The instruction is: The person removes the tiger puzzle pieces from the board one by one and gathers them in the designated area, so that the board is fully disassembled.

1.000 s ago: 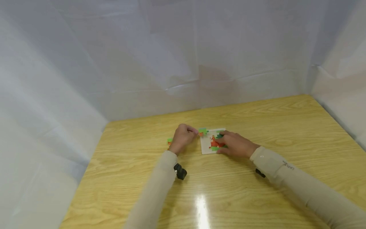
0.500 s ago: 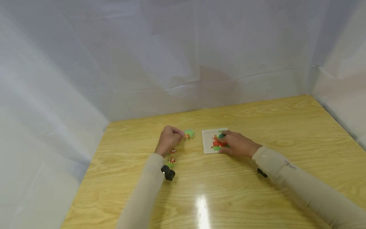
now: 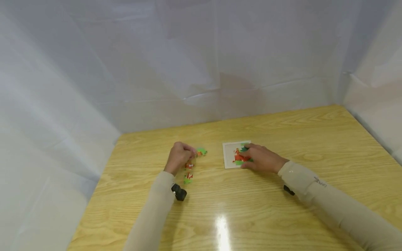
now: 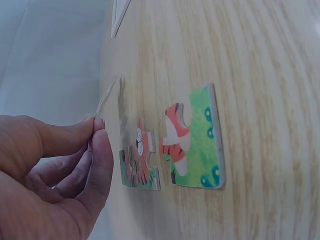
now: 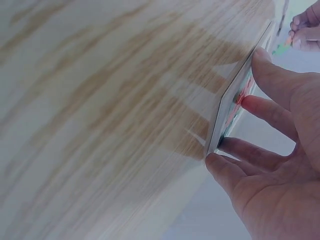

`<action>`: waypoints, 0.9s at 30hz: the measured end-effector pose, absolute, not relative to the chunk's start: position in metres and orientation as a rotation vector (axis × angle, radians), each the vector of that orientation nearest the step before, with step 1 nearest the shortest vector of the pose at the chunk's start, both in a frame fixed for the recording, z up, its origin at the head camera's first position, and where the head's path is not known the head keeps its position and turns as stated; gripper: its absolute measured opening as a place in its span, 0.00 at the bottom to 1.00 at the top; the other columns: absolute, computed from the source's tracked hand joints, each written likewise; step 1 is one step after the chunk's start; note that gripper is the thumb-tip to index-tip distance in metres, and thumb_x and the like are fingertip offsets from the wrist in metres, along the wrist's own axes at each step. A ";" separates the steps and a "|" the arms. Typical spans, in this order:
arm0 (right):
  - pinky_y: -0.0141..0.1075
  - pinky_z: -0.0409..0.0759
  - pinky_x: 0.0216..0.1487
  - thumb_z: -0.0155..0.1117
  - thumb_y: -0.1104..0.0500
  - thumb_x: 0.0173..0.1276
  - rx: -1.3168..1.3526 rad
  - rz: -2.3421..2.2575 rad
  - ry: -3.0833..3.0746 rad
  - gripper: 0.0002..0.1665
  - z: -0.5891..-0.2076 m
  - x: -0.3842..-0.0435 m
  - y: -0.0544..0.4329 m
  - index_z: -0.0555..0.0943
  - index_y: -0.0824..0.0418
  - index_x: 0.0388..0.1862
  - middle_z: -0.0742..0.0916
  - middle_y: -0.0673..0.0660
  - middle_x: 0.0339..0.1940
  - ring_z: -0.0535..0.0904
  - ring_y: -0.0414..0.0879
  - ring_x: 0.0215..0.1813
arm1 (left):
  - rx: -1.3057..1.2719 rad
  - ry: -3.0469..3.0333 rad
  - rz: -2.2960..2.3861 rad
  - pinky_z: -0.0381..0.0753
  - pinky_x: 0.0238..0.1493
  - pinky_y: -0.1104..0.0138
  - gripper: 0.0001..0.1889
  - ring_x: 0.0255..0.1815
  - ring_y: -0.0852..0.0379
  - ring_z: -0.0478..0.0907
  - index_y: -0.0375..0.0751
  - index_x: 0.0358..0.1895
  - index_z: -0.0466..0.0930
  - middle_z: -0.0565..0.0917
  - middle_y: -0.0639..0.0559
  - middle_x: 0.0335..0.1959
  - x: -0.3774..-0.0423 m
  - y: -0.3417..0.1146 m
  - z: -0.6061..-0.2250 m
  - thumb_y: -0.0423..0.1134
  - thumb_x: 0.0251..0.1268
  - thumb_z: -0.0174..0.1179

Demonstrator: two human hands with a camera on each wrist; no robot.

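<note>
Piece [image 3: 202, 151] is in the pinch of the left hand [image 3: 179, 156], over the table [image 3: 257, 212] and left of the frame [image 3: 229, 157]. The right hand [image 3: 261, 158], fingers spread, touches the frame and its inner pieces [image 3: 238, 156]; loose pieces [image 4: 197, 142] lie near the left hand

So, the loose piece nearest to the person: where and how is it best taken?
Probably pinch the piece by its straight green edge, coming low from the near side: it lies flat with that edge outermost, while the opposite, notched side is close to another piece.
</note>
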State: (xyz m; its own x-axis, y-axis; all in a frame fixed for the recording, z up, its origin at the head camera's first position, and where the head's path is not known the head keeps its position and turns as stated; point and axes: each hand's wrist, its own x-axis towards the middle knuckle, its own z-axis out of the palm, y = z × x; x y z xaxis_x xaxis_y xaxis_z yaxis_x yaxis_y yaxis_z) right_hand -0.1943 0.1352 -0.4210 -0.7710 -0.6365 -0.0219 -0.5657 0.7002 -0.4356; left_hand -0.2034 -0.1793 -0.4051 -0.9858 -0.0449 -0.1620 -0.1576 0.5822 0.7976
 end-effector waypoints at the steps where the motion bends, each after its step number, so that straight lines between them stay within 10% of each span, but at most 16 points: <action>1: 0.57 0.75 0.61 0.71 0.50 0.69 -0.967 -0.620 2.733 0.29 -0.421 -0.194 0.135 0.82 0.69 0.61 0.75 0.76 0.67 0.68 0.69 0.71 | -0.181 2.681 1.363 0.77 0.29 0.65 0.07 0.29 0.53 0.78 0.31 0.36 0.88 0.87 0.42 0.33 -0.203 -0.180 -0.406 0.27 0.64 0.60; 27: 0.55 0.77 0.60 0.71 0.52 0.69 -1.018 -0.650 2.732 0.22 -0.422 -0.194 0.136 0.86 0.67 0.54 0.80 0.73 0.63 0.67 0.70 0.72 | -0.136 2.838 1.192 0.75 0.26 0.67 0.05 0.24 0.54 0.80 0.35 0.35 0.90 0.87 0.44 0.27 -0.202 -0.177 -0.406 0.33 0.66 0.68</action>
